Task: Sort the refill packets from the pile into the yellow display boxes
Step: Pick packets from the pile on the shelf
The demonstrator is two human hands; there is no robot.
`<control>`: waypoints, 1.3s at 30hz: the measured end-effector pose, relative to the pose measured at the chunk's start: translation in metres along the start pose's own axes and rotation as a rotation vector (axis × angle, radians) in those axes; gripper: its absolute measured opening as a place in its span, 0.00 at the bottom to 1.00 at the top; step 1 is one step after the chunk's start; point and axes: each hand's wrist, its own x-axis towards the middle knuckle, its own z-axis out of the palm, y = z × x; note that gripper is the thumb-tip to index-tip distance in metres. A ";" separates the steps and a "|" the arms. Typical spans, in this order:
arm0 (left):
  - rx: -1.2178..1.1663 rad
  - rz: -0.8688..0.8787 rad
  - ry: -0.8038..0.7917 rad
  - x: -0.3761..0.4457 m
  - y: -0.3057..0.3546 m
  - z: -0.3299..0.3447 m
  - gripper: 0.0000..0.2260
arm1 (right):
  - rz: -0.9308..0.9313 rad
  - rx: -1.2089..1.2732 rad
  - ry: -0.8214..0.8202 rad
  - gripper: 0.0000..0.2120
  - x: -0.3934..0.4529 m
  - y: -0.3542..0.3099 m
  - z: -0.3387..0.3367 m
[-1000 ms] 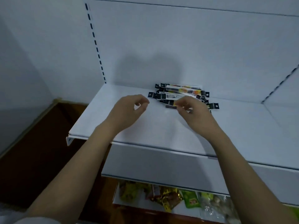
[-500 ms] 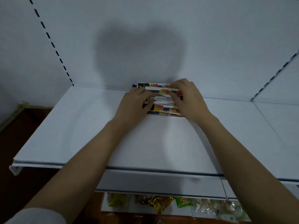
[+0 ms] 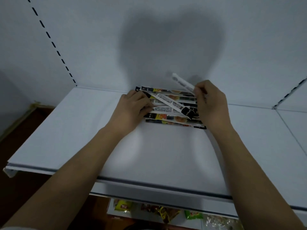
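I see the pile of refill packets (image 3: 171, 107), long flat glossy strips with black ends, lying near the back of the smooth white shelf (image 3: 83, 130). The left hand (image 3: 131, 110) rests on the pile's left end, fingers fairly straight. The right hand (image 3: 210, 103) pinches one white packet (image 3: 182, 83), tilted up off the pile. Bare shelf stretches to the front lip.

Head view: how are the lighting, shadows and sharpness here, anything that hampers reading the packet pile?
Head view: dim, bluish light; a broad soft shadow falls on the back panel above the packet pile; wide-angle bending curves the shelf edges; packet print is too soft to read; no glare.
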 end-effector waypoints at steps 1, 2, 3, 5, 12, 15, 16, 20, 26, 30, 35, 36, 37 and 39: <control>-0.003 -0.011 0.014 0.000 0.000 -0.003 0.07 | 0.043 0.025 -0.006 0.06 0.001 0.001 -0.003; -0.018 -0.040 0.029 0.000 0.001 -0.007 0.06 | 0.075 0.037 -0.024 0.06 0.002 0.002 -0.005; -0.040 -0.081 0.039 0.000 0.002 -0.011 0.05 | 0.096 0.039 -0.048 0.07 0.002 0.003 -0.006; -0.058 -0.160 0.049 -0.003 0.005 -0.019 0.05 | 0.118 0.037 -0.077 0.09 0.001 0.002 -0.008; -0.164 -0.338 -0.022 -0.012 0.005 -0.031 0.08 | 0.096 -0.011 -0.114 0.18 -0.012 -0.027 0.003; -0.137 -0.315 -0.097 -0.011 0.009 -0.032 0.04 | 0.084 -0.020 -0.077 0.21 -0.017 -0.032 0.007; -0.127 -0.306 -0.123 -0.012 0.008 -0.031 0.08 | 0.083 -0.026 -0.065 0.21 -0.017 -0.032 0.007; -0.301 -0.336 -0.154 -0.014 0.007 -0.030 0.11 | 0.101 -0.049 -0.084 0.13 -0.015 -0.023 0.005; -0.488 -0.302 -0.230 -0.015 0.008 -0.022 0.01 | -0.027 -0.076 -0.274 0.15 -0.021 -0.036 0.019; -0.297 -0.095 -0.196 -0.014 0.007 -0.019 0.10 | -0.059 -0.139 -0.413 0.12 -0.025 -0.038 0.030; -0.223 -0.083 -0.141 -0.016 0.013 -0.022 0.07 | -0.027 -0.099 -0.314 0.06 -0.020 -0.028 0.023; -0.210 -0.089 -0.124 -0.016 0.014 -0.023 0.07 | 0.022 -0.041 -0.278 0.04 -0.016 -0.025 0.019; -0.189 -0.089 -0.096 -0.016 0.016 -0.024 0.08 | 0.063 0.013 -0.241 0.03 -0.013 -0.021 0.015; -0.132 -0.065 -0.042 -0.015 0.022 -0.024 0.11 | 0.073 0.040 -0.181 0.04 -0.008 -0.016 0.007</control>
